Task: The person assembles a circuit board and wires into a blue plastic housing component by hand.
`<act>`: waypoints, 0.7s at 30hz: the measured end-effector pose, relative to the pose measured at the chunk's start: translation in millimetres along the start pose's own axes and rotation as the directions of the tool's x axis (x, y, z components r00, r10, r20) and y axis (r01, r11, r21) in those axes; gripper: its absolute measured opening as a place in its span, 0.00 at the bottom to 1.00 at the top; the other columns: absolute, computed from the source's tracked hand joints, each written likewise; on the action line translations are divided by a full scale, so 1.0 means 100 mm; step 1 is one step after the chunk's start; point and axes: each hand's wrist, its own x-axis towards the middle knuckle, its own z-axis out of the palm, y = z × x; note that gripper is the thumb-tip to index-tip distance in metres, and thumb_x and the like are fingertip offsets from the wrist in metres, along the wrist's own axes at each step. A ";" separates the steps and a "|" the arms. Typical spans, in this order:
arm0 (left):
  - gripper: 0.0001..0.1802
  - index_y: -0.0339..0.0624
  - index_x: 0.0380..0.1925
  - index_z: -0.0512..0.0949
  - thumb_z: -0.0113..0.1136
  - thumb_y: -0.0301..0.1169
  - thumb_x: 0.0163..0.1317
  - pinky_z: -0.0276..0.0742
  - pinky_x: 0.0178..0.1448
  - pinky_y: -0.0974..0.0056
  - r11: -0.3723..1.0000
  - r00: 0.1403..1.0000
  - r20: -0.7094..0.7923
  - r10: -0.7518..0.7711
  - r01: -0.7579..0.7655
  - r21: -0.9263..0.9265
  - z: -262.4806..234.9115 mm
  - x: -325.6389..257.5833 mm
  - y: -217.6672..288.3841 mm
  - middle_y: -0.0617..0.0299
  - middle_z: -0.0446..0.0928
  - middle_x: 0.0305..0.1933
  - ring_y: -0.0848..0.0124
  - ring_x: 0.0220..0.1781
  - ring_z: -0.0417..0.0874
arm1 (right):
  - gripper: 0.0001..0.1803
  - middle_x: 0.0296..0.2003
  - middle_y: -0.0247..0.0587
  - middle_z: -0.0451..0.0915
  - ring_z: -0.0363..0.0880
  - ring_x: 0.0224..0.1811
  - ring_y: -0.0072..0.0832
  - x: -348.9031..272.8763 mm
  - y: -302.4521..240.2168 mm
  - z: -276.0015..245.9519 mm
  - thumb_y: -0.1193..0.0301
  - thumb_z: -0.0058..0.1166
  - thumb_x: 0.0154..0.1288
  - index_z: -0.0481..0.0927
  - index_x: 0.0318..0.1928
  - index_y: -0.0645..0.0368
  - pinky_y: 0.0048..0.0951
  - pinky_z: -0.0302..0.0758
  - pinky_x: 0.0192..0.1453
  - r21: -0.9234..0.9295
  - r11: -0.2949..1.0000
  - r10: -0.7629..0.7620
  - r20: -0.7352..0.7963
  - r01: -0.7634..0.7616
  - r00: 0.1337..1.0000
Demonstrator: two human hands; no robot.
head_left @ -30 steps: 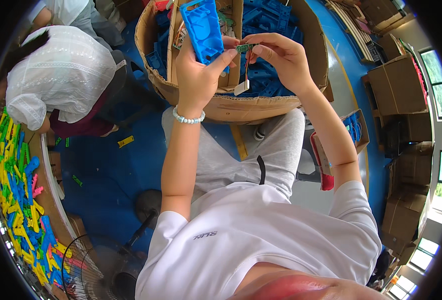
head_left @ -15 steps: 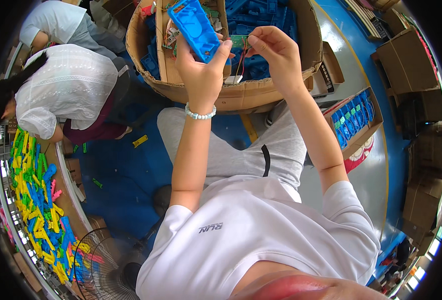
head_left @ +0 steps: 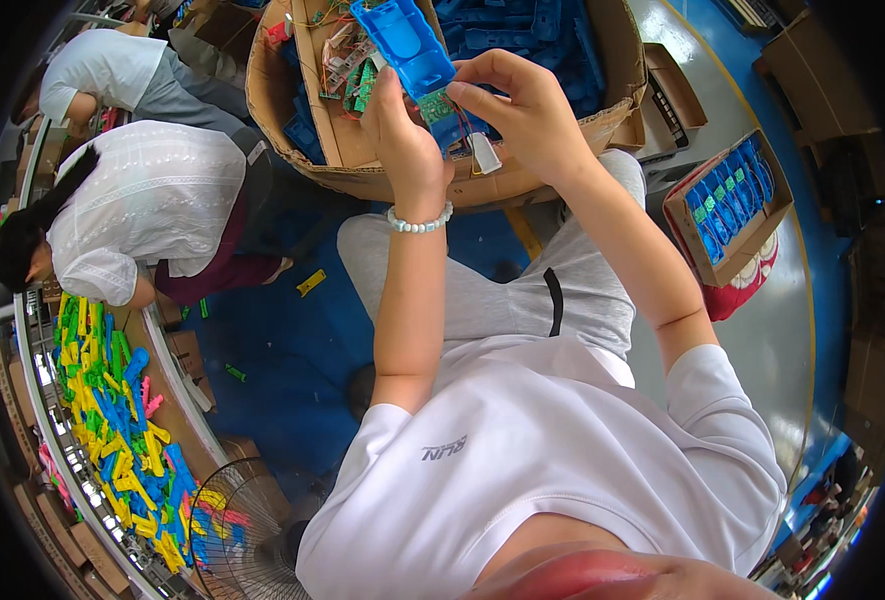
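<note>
A blue plastic housing [head_left: 402, 42], hollow side showing, is held up by my left hand [head_left: 407, 150], whose fingers wrap round its lower part. My right hand [head_left: 527, 115] pinches a small green circuit board [head_left: 436, 106] against the housing's lower end; whether it sits inside the housing I cannot tell. Thin red and dark wires run from the board to a white part [head_left: 484, 154] dangling below my right fingers. Both hands are above the near rim of a large cardboard box [head_left: 362, 182].
Blue housings [head_left: 522, 30] and loose circuit boards [head_left: 360, 85] fill the box's compartments. A carton of wired blue housings [head_left: 727, 205] stands at right. Two people [head_left: 152, 195] bend over a line of colourful plastic parts [head_left: 122, 430] at left. A fan [head_left: 247, 525] stands near my left side.
My right hand has brought the circuit board leftward onto the housing's lower end. The white part now hangs clear below my fingers. The whole view has shifted slightly.
</note>
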 end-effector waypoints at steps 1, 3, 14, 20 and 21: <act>0.18 0.39 0.35 0.78 0.48 0.42 0.75 0.75 0.39 0.71 0.997 0.999 -0.030 0.039 -0.037 0.064 0.02 -0.02 0.02 0.65 0.80 0.34 0.78 0.32 0.78 | 0.12 0.37 0.43 0.85 0.82 0.38 0.22 0.00 0.01 0.00 0.71 0.61 0.66 0.80 0.43 0.67 0.26 0.80 0.44 -0.036 0.999 0.006 -0.020 -0.007 1.000; 0.17 0.38 0.33 0.78 0.49 0.39 0.75 0.74 0.39 0.71 0.992 0.996 -0.036 0.078 -0.074 0.103 -0.02 -0.02 -0.03 0.67 0.80 0.34 0.80 0.33 0.77 | 0.12 0.36 0.43 0.85 0.83 0.39 0.23 -0.01 0.06 0.01 0.70 0.61 0.65 0.80 0.43 0.68 0.26 0.80 0.45 -0.003 1.000 0.020 -0.040 -0.020 0.999; 0.19 0.30 0.57 0.75 0.53 0.30 0.72 0.75 0.55 0.71 0.980 0.991 0.099 0.094 -0.109 0.165 -0.16 -0.20 0.06 0.56 0.81 0.51 0.75 0.48 0.81 | 0.13 0.36 0.46 0.85 0.84 0.40 0.24 -0.05 0.06 -0.07 0.70 0.62 0.64 0.79 0.40 0.69 0.26 0.80 0.46 0.094 0.995 0.051 -0.063 -0.045 0.997; 0.23 0.28 0.60 0.72 0.60 0.24 0.66 0.80 0.56 0.65 0.927 0.968 0.249 0.025 -0.116 0.356 -0.24 -0.16 0.30 0.49 0.81 0.54 0.68 0.53 0.84 | 0.12 0.36 0.46 0.85 0.84 0.40 0.25 -0.08 0.08 -0.09 0.71 0.63 0.64 0.79 0.40 0.69 0.26 0.79 0.46 0.041 0.997 0.069 -0.045 -0.067 0.997; 0.24 0.28 0.60 0.71 0.61 0.24 0.64 0.81 0.55 0.65 0.928 0.966 0.257 0.018 -0.112 0.356 -0.26 -0.14 0.30 0.48 0.81 0.54 0.67 0.52 0.84 | 0.12 0.35 0.46 0.85 0.84 0.40 0.26 -0.08 0.07 -0.09 0.71 0.63 0.63 0.79 0.39 0.69 0.26 0.79 0.46 0.016 0.998 0.057 -0.044 -0.056 0.997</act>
